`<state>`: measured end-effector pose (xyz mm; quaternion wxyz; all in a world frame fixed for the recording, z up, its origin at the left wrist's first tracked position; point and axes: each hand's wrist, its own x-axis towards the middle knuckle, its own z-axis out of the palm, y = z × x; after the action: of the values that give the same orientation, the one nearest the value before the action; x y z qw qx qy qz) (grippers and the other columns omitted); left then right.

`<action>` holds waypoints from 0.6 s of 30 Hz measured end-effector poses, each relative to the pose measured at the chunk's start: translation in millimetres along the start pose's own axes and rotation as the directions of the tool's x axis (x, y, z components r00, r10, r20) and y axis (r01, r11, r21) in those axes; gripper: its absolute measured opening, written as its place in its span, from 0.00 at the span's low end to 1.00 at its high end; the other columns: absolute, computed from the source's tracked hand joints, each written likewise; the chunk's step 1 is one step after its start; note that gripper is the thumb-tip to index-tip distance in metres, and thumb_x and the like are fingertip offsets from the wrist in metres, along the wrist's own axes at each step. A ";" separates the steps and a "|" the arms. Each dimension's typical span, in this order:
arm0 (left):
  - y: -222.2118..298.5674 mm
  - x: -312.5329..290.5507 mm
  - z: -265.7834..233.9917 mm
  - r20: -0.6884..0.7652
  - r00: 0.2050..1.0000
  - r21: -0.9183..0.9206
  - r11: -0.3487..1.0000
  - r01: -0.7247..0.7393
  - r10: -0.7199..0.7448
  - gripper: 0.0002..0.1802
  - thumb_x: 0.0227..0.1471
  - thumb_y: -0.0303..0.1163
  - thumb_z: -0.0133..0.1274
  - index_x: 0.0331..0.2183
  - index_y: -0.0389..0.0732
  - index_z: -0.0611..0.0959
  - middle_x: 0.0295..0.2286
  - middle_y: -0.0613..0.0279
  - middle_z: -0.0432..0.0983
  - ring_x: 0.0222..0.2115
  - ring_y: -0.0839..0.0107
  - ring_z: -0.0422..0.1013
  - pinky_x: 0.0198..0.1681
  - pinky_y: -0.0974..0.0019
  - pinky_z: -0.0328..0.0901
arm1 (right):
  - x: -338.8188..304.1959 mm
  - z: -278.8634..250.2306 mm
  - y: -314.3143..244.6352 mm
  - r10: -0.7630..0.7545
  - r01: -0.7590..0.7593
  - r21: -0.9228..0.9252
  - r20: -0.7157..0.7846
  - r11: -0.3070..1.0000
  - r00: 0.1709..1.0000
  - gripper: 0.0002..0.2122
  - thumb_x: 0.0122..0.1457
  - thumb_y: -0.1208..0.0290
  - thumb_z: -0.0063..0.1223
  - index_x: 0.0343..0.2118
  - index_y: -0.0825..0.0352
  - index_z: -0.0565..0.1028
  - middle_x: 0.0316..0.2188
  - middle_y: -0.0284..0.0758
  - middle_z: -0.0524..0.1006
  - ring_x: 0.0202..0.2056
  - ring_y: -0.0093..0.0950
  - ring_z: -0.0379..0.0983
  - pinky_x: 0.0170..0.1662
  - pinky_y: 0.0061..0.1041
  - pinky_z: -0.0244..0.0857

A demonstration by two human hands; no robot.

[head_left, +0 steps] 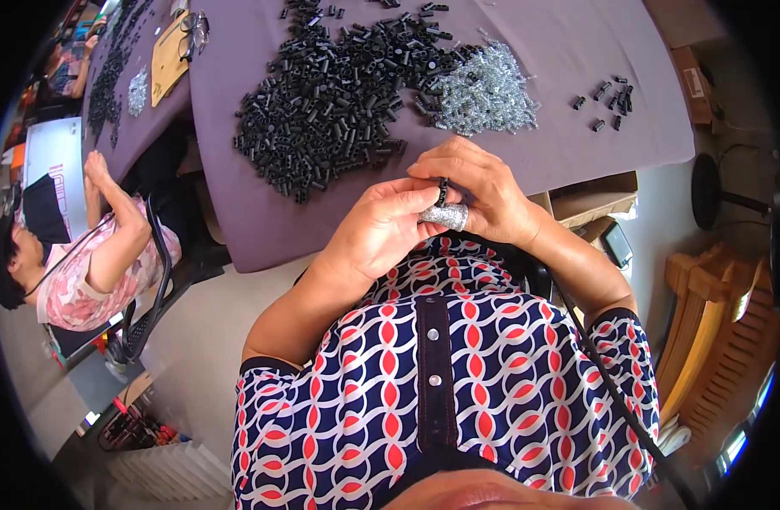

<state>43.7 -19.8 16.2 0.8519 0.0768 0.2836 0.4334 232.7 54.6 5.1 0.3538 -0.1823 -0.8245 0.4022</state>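
Both my hands meet at the near edge of the cloth-covered table. My left hand point(375, 225) is closed, its thumb and fingers pinching a small black plastic piece point(442, 192). My right hand point(488, 189) curls around the same piece from the other side, fingers bent over it. A silvery, glittery cylinder point(445, 216) sits just below the piece, against my right hand; whether it is worn on the thumb or held, I cannot tell. Beyond my hands lies a big heap of black plastic pieces point(322, 110). Touching its right side is a pile of small clear, shiny parts point(488, 89).
Several loose black pieces point(618, 95) lie at the table's right. A co-worker point(97, 246) sits at the left by another table, near eyeglasses point(195, 34) and a tan envelope point(169, 59). Cardboard boxes point(594, 197) stand below the table's right edge, a wooden chair point(713, 323) farther right.
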 end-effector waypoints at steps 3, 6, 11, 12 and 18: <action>-3.8 0.9 -3.1 0.003 1.000 -0.041 0.999 -0.009 0.009 0.09 0.60 0.30 0.55 0.40 0.39 0.84 0.40 0.60 0.81 0.41 0.70 0.76 0.49 0.63 0.68 | -0.1 1.0 -0.5 -0.006 0.006 -0.006 -0.003 1.000 1.000 0.24 0.54 0.58 0.64 0.47 0.71 0.76 0.43 0.43 0.78 0.44 0.43 0.76 0.47 0.38 0.70; -7.8 0.8 -3.1 -0.022 0.999 -0.058 0.998 -0.035 0.034 0.08 0.60 0.29 0.55 0.40 0.38 0.84 0.39 0.59 0.81 0.41 0.69 0.76 0.50 0.62 0.68 | -0.5 0.2 -0.1 -0.009 0.009 -0.005 0.003 1.000 1.000 0.24 0.53 0.58 0.64 0.46 0.71 0.76 0.42 0.43 0.78 0.44 0.43 0.76 0.47 0.37 0.70; -13.6 2.1 4.3 -0.072 0.995 -0.105 0.992 -0.076 0.068 0.08 0.60 0.28 0.54 0.40 0.37 0.83 0.39 0.58 0.80 0.41 0.68 0.76 0.50 0.62 0.67 | -4.9 0.0 5.1 -0.026 0.030 -0.053 0.061 0.998 0.998 0.23 0.53 0.60 0.64 0.46 0.72 0.76 0.45 0.44 0.78 0.44 0.45 0.77 0.48 0.38 0.70; -14.2 2.5 3.4 -0.066 0.995 -0.104 0.991 -0.082 0.076 0.08 0.60 0.28 0.54 0.40 0.37 0.83 0.38 0.58 0.80 0.40 0.68 0.76 0.50 0.63 0.68 | -5.6 -1.1 3.9 -0.026 0.029 -0.054 0.062 0.998 0.998 0.23 0.53 0.60 0.64 0.46 0.72 0.76 0.45 0.44 0.78 0.44 0.45 0.77 0.48 0.38 0.70; 2.8 6.2 -5.0 0.112 0.734 0.893 0.256 -0.370 0.670 0.11 0.58 0.27 0.58 0.44 0.35 0.82 0.35 0.61 0.80 0.36 0.73 0.75 0.45 0.71 0.69 | -25.7 -36.0 1.3 0.085 -0.172 -0.565 -0.177 0.807 0.980 0.21 0.50 0.68 0.67 0.50 0.62 0.78 0.59 0.40 0.71 0.63 0.46 0.61 0.64 0.46 0.56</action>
<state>41.9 -13.8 10.6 0.4380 0.5255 0.5417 0.4885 276.6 59.6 8.2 0.3118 -0.3650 -0.8657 0.1420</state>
